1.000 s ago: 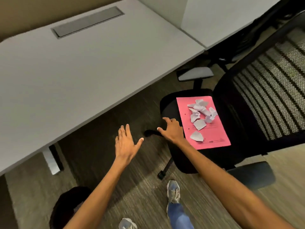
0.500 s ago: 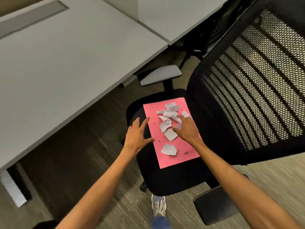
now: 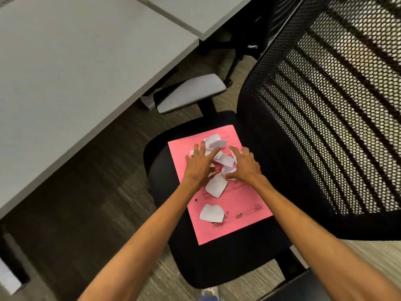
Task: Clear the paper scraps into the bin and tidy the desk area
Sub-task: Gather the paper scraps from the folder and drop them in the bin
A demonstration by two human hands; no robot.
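A pink sheet [image 3: 238, 216] lies on the black seat of an office chair [image 3: 217, 266]. Several torn white paper scraps [image 3: 224, 159] are heaped on its upper half. One larger scrap [image 3: 216, 185] lies just below the heap, and another scrap [image 3: 211, 212] sits alone lower down. My left hand [image 3: 198, 164] presses on the heap's left side with its fingers spread. My right hand [image 3: 245, 167] cups the heap's right side, fingers curved, thumb against a scrap. Nothing is lifted. No bin is in view.
The chair's mesh backrest [image 3: 325, 127] rises on the right, and a grey armrest [image 3: 188, 93] juts out beyond the seat. A grey desk [image 3: 76, 61] fills the upper left, with dark carpet below it. My shoe [image 3: 209, 293] shows at the bottom edge.
I have come closer over the chair. Both hands moved from the seat's left edge onto the pink sheet and closed in on the heap from either side, bunching the scraps.
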